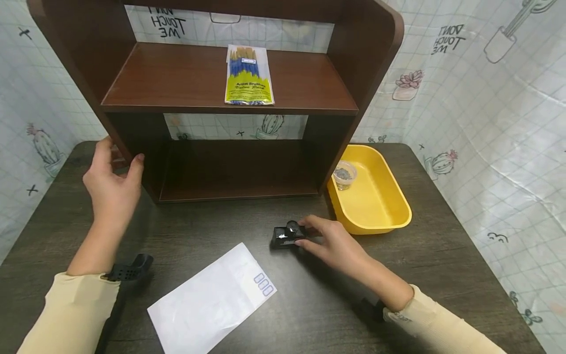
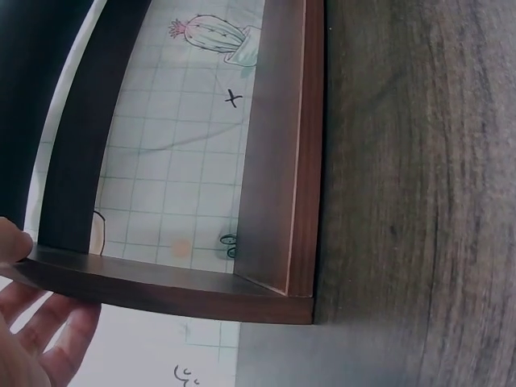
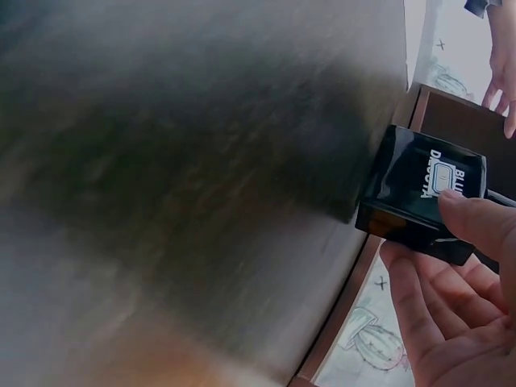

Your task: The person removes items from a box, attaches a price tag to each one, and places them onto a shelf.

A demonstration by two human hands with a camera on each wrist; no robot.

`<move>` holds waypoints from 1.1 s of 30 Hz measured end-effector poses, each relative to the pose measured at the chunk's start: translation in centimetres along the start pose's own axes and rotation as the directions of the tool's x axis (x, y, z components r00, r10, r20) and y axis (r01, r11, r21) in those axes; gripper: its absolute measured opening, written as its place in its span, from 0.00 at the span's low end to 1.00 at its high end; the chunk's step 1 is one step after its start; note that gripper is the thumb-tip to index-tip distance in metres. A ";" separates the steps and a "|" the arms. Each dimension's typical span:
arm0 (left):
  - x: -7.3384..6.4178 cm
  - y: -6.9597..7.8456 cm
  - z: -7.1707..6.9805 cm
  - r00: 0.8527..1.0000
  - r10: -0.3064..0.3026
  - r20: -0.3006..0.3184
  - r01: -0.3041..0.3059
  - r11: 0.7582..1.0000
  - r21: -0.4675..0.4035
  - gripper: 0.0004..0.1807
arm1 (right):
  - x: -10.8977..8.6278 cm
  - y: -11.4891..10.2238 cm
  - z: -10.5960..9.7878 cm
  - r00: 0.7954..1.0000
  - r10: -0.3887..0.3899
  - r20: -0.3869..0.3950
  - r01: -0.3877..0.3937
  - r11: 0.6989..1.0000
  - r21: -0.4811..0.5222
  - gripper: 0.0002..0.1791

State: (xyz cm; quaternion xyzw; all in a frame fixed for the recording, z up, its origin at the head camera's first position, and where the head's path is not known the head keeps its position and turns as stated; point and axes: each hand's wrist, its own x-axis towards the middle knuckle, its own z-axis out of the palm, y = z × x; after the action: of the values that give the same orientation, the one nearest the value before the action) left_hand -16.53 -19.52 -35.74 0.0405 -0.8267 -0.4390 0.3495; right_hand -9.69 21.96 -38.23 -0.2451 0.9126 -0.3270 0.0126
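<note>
My left hand [image 1: 112,182] is closed round the left side of the brown shelf [image 1: 177,73], thumb on the inner face and fingers on the outer face of the panel. The gap between thumb and fingers is only as wide as the board.

My right hand [image 1: 329,241] pinches a black bottle [image 1: 283,237], thumb on its lettered face and fingertips on another side, so the hand is open just as far as the bottle is wide. The bottle is in front of the shelf, right of its middle, low over the table [image 1: 199,231]; I cannot tell whether it touches the wood. A round black part shows on it, and in the right wrist view my thumb covers some of the white lettering.

Nearer me, between my forearms, a white envelope [image 1: 212,305] lies aslant, three blue-outlined boxes near its far right end. It is apart from the bottle.

To the right of the shelf sits a yellow tray [image 1: 376,191], its left edge partly hidden by the side panel. A small clear cup [image 1: 345,175] with grey contents is at the tray's left side. On the shelf's upper board lies a pack of brushes [image 1: 249,76]. Behind everything hangs a white gridded sheet [image 1: 486,98] with plant drawings.
</note>
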 end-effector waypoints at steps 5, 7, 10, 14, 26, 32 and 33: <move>0.1 0.0 -0.1 1.000 0.022 -0.019 -0.022 1.000 -0.005 0.21 | 1.4 -0.9 0.4 1.000 -0.002 -0.007 0.002 1.000 -0.004 0.16; 0.1 -0.1 -0.1 0.999 0.023 -0.027 -0.024 1.000 -0.007 0.21 | 2.2 -1.2 0.8 1.000 -0.008 -0.017 0.009 1.000 0.003 0.17; 0.1 -0.2 0.0 0.999 0.015 -0.030 -0.016 1.000 -0.010 0.20 | 3.6 -1.7 1.3 1.000 -0.006 -0.031 0.006 1.000 0.017 0.18; 0.1 -0.2 0.1 0.999 0.020 -0.026 -0.020 1.000 -0.002 0.20 | 5.7 -2.4 2.0 0.999 0.014 -0.032 -0.013 0.999 0.036 0.19; 0.0 0.0 0.2 0.999 0.043 -0.008 -0.043 0.999 0.001 0.20 | 11.1 -3.9 3.4 0.998 -0.017 -0.054 0.021 0.998 0.067 0.21; 0.0 -0.1 0.1 0.999 0.039 -0.009 -0.039 0.999 0.013 0.19 | 13.0 -4.4 4.0 0.999 0.002 -0.034 0.000 0.998 0.055 0.22; 0.1 -0.1 0.1 0.999 0.037 -0.011 -0.037 0.999 0.012 0.19 | 13.3 -4.5 4.2 1.000 0.002 -0.030 0.000 0.999 0.052 0.22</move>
State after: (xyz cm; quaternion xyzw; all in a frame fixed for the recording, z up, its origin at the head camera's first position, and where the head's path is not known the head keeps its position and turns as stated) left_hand -16.66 -19.54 -35.82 0.0296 -0.8281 -0.4272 0.3618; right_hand -18.67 10.47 -37.00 -0.2393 0.9040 -0.3543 0.0052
